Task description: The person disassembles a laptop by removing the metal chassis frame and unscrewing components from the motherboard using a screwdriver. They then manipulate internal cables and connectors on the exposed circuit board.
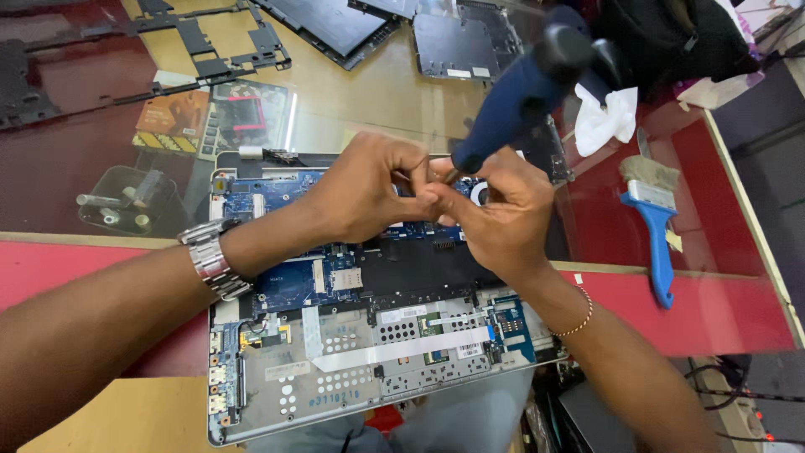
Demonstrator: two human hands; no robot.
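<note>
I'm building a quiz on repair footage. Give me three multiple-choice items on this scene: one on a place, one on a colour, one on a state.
1. Where does the paintbrush lie?
A. On the opened laptop
B. On the table to the right of the hands
C. In the left hand

2. What colour is the handle of the screwdriver?
A. Dark blue
B. Yellow
C. White

3. How does the laptop stand?
A. Closed
B. Opened, with its circuit board bare
C. Wrapped in tissue

Answers: 
1 B, it lies on the red table edge, apart from the laptop. 
2 A, the thick grip above the right hand is dark blue. 
3 B, the blue board and ribbon cable show under the left hand.
</note>
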